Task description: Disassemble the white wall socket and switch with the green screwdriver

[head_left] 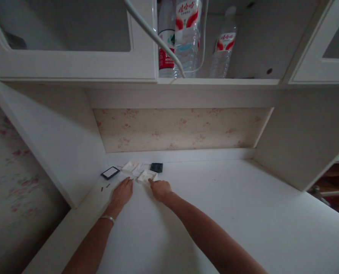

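Both my hands reach to the back left of a white desk. My left hand lies flat, fingers together and stretched toward a small white square part. My right hand is curled, its fingertips touching that part's near edge. A second white square part lies just behind, a black square piece to its right, and a black-framed white plate to its left. Two small dark screws lie left of my left hand. A bracelet circles my left wrist.
A white side panel walls the desk on the left, another on the right. Above, a cabinet shelf holds three water bottles. A white cable hangs across the cabinet. Floral wallpaper backs the niche.
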`<state>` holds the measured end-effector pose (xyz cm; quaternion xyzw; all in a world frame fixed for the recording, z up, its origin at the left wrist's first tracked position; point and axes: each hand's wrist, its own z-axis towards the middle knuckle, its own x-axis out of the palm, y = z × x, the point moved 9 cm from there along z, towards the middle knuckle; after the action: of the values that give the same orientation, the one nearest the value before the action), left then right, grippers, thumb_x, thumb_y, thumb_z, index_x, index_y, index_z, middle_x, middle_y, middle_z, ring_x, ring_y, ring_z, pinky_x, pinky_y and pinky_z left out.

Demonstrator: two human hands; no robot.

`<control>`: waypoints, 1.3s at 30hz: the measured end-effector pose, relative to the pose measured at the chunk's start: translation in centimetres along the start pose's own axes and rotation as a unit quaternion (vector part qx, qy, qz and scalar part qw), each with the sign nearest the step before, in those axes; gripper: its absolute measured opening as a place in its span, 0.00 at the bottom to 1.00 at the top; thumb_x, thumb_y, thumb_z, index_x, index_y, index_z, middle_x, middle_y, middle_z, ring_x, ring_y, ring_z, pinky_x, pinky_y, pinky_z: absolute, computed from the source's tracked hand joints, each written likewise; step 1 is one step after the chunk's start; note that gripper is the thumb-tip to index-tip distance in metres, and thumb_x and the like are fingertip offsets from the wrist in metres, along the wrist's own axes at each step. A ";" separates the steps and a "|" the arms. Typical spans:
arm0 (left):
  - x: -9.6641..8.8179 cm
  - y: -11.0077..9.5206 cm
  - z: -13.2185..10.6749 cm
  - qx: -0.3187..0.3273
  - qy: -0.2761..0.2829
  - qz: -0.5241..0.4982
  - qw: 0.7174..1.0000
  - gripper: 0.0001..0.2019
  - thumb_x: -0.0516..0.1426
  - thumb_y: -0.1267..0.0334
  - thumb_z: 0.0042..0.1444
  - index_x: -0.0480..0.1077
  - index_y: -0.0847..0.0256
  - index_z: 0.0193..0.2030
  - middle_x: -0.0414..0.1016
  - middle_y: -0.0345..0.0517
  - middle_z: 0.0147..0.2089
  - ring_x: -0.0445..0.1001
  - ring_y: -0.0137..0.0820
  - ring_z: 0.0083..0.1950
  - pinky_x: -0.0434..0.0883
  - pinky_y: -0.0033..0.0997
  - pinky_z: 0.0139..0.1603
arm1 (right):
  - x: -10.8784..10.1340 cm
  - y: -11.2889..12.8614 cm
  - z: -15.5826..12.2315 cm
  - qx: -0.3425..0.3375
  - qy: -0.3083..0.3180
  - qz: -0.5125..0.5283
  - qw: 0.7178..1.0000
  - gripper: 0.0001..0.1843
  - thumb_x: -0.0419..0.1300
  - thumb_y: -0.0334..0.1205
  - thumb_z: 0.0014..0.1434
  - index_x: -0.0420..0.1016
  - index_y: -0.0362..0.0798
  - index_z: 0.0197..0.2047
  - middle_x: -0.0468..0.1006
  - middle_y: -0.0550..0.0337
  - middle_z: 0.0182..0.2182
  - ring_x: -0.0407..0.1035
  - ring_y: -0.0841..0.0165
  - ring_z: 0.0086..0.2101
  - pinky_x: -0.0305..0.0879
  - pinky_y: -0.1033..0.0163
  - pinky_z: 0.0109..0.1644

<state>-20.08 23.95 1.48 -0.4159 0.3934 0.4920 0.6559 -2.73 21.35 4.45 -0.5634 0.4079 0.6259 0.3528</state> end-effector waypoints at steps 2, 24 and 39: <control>-0.6 -0.3 -0.7 -0.003 -0.006 0.015 1.000 0.17 0.45 0.68 0.63 0.72 0.68 0.50 0.68 0.60 0.60 0.70 0.40 0.58 0.65 0.39 0.60 | -0.6 0.0 -1.3 -0.005 -0.008 0.009 1.000 0.24 0.49 0.39 0.63 0.59 0.54 0.63 0.79 0.47 0.43 0.75 0.55 0.40 0.69 0.53 0.38; -4.5 -21.8 -16.5 0.003 0.147 -0.369 0.918 0.15 0.51 0.58 0.59 0.75 0.59 0.45 0.78 0.48 0.44 0.76 0.33 0.38 0.69 0.29 0.43 | 0.2 -10.2 -26.5 0.118 0.000 0.141 0.983 0.25 0.53 0.38 0.57 0.64 0.50 0.59 0.73 0.50 0.47 0.72 0.61 0.43 0.62 0.61 0.45; -4.9 -11.7 -20.1 -0.256 0.048 -0.515 0.816 0.33 0.56 0.45 0.51 0.64 0.63 0.59 0.78 0.52 0.41 0.77 0.39 0.36 0.72 0.33 0.31 | 0.1 1.1 -23.3 -0.035 0.040 0.557 0.829 0.18 0.55 0.39 0.58 0.74 0.49 0.51 0.77 0.60 0.29 0.70 0.71 0.25 0.64 0.68 0.29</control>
<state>-11.88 1.62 0.97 -0.7339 0.0123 0.1443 0.6636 5.97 -0.31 3.76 -0.2777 0.6440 0.7068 -0.0924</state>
